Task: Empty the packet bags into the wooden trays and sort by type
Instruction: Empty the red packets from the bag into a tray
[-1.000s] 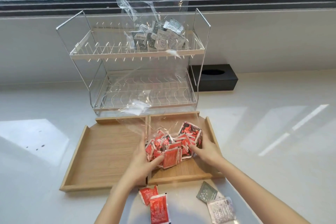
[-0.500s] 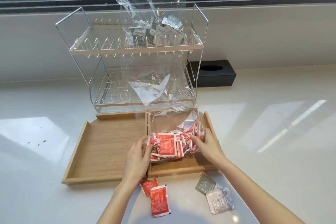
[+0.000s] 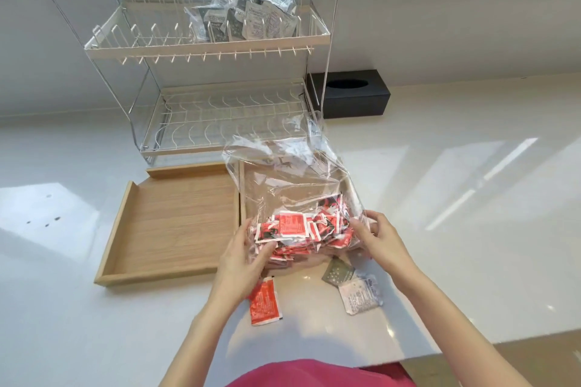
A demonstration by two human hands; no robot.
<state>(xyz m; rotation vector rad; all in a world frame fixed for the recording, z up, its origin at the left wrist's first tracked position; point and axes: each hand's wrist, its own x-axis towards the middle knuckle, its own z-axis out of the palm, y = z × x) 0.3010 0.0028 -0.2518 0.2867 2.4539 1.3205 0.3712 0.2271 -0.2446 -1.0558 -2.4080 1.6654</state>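
Two wooden trays sit side by side on the white counter (image 3: 471, 198), the left tray (image 3: 176, 223) bare and the right tray (image 3: 243, 198) mostly hidden under a clear plastic bag (image 3: 292, 179). Behind them stands a two-tier wire dish rack (image 3: 201, 47), its upper shelf holding a second clear bag of grey and white packets (image 3: 251, 20); a black tissue box (image 3: 349, 93) lies to its right. The near bag, full of red packets (image 3: 295, 228), is gripped at its lower end by both hands: the left hand (image 3: 242, 258) curls around its left corner, the right hand (image 3: 382, 240) pinches the right corner. On the near counter lie loose red packets (image 3: 264, 302), a dark green packet (image 3: 338, 272) and a white packet (image 3: 361, 294).
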